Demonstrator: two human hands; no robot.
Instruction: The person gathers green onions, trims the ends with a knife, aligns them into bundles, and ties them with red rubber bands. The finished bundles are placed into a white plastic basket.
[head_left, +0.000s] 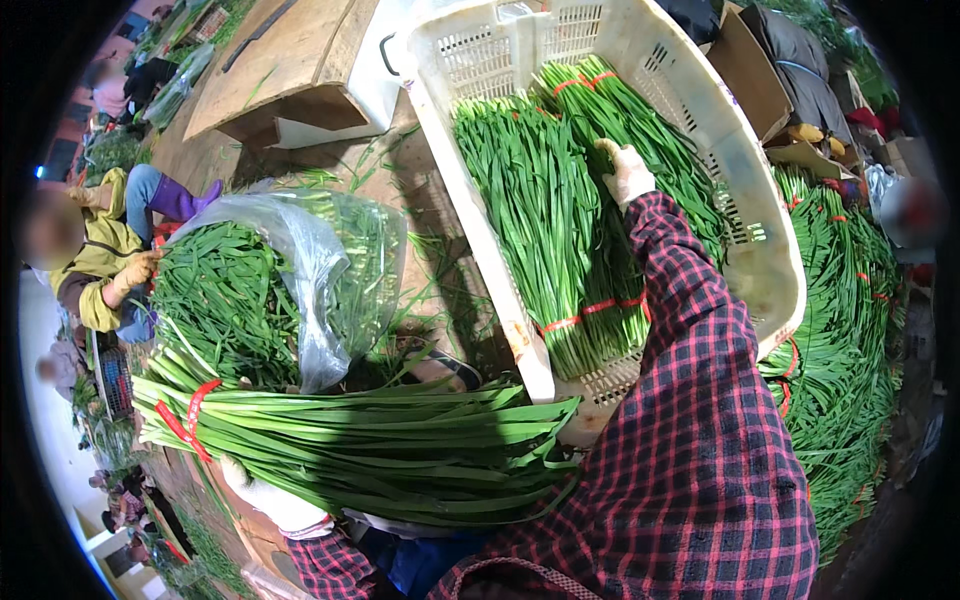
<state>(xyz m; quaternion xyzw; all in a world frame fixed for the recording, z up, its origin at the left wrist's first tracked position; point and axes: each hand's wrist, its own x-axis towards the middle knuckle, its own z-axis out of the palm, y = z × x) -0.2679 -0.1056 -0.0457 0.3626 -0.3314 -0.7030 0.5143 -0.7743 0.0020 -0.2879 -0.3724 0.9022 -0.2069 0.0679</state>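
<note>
My left hand (259, 491), in a pale glove, supports a large bundle of garlic chives (360, 442) from beneath and grips it near the stem end. Two red ties circle its pale stems, which point left; the leaves lie to the right, partly in shadow. Inside a white plastic crate (465, 191) lie several more tied bundles, with chives at the left (525, 202) and at the upper right (630, 112). My gloved right hand (628, 172) reaches into the crate and touches the leaves between these bundles. Its fingertips are partly hidden, so its grip is unclear.
A clear plastic bag (322, 262) of chives stands left of the crate. Behind it is a wooden box (277, 67). Many tied chives (832, 360) are heaped along the right. A person (105, 255) in yellow-green sits at the left, a gloved hand at the bag.
</note>
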